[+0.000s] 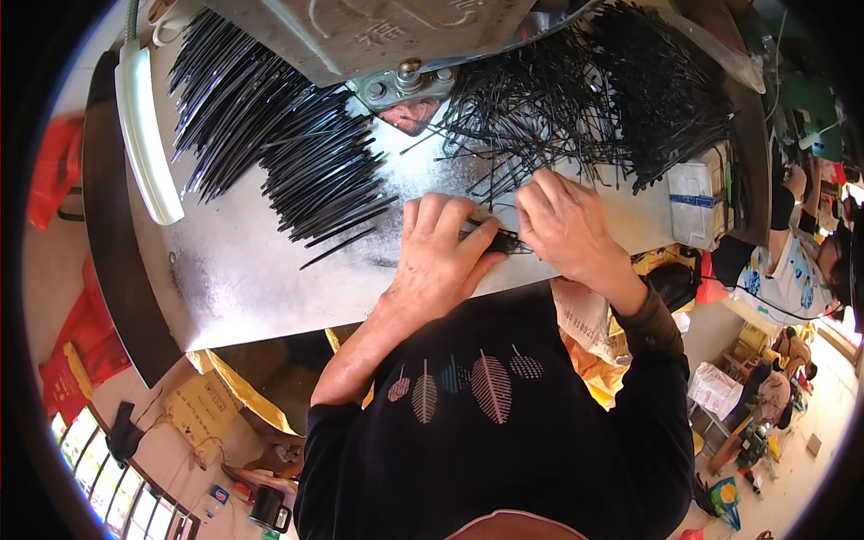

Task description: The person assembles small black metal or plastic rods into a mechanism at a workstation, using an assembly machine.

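Note:
Near the front edge of the pale metal table (243, 279), my left hand (439, 250) has its fingers bent round a few thin black rods (507, 241) whose ends show between my hands. Just to the right, my right hand (569, 225) is closed with thumb and fingers pinched together beside those rods; what lies inside the pinch is hidden. Beyond my left hand, long black rods (315, 171) lie side by side in a neat slanting spread. A tangled heap of similar black rods (531, 99) lies beyond my right hand.
A metal machine head (378, 36) with a bolted bracket (409, 90) overhangs the table's far middle. On the left stands a white tube lamp (148, 135). A white box with blue tape (697, 200) sits at the right edge. Another person (792, 270) is at far right.

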Action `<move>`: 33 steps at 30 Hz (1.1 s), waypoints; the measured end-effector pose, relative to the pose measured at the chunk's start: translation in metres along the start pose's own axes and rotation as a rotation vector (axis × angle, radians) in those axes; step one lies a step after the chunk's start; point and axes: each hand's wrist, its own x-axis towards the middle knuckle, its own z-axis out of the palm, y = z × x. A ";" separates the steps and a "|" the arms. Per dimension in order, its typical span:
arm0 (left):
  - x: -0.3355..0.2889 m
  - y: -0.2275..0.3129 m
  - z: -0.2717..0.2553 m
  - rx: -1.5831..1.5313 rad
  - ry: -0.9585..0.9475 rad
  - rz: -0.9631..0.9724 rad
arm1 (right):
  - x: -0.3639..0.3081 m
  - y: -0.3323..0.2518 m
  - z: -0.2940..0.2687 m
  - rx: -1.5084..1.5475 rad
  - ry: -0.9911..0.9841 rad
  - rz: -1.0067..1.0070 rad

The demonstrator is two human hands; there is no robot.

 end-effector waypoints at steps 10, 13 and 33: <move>0.001 0.000 0.000 -0.017 0.017 0.004 | 0.027 0.008 -0.007 -0.008 -0.021 -0.088; -0.001 -0.002 0.000 -0.017 0.015 0.003 | 0.032 0.004 -0.012 0.061 -0.010 -0.082; 0.000 -0.002 0.001 -0.029 0.017 -0.010 | 0.037 0.006 -0.005 0.127 0.022 -0.044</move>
